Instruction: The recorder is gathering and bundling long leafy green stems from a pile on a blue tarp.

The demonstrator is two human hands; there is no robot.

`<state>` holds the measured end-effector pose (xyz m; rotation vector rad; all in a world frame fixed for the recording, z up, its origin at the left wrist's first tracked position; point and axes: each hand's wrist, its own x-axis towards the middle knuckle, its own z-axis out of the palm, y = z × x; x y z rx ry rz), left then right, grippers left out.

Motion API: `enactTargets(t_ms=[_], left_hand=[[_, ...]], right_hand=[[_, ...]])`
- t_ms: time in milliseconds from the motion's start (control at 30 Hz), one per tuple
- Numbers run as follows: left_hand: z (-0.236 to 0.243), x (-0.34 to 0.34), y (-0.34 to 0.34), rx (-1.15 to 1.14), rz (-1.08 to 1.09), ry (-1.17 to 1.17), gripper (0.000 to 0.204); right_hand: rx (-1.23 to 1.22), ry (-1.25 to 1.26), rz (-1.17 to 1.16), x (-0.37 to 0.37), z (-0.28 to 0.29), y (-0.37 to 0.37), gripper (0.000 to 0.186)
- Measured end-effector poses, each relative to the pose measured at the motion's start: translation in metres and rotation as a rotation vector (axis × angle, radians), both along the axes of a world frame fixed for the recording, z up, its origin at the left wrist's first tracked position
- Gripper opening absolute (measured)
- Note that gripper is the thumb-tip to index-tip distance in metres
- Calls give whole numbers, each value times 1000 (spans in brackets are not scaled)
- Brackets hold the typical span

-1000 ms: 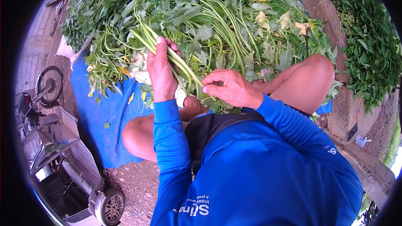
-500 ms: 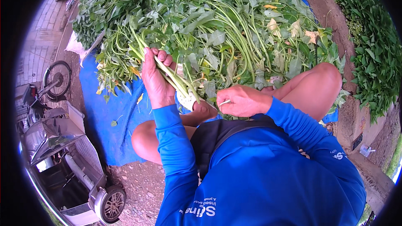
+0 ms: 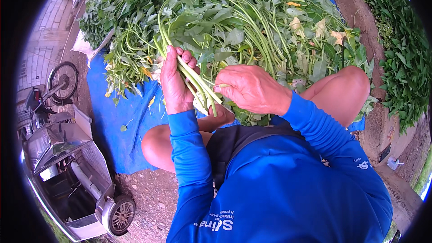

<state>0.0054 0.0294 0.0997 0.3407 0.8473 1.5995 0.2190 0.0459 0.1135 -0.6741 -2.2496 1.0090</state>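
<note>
A few long pale-green leafy stems [image 3: 198,85] run diagonally through my left hand [image 3: 177,81], whose thumb and curled fingers grip them; their cut ends hang lower right above my bare foot. Just to the right, my right hand [image 3: 249,87] has its fingers bent in a pinch, with a short green stem piece at the thumb and forefinger. Beyond both hands lies a big heap of leafy stems [image 3: 243,27], with some yellowed leaves, on a blue tarp [image 3: 117,130] where I sit cross-legged.
At left stand a bicycle wheel [image 3: 62,83] and a metal sidecar [image 3: 67,171] on a vehicle. A paved path [image 3: 45,45] lies beyond. At right are a dirt-and-concrete edge [image 3: 369,49], another dark-green leafy pile [image 3: 400,58] and a small pale object [image 3: 393,163].
My right hand moved down and off the stems, then back up near them with a short piece pinched. The stems in my left hand shifted, their tops now bending higher.
</note>
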Motion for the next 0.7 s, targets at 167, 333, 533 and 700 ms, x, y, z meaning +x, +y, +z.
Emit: enactTargets(t_ms=[167,333,533,700], left_hand=[[-15,-15,-3,27,64,-156,25],[-8,-6,6,21,34,-166,25],[-6,-11,2,12,164,-49,26],[-3,-33,1,21,295,69,25]], right_hand=[[-173,5,132,12,17,-22,14],[-200,258,0,-6,-17,3,12],[28,16,72,8,-35,-8,14],[162,-232,-37,80,-24,21,16]])
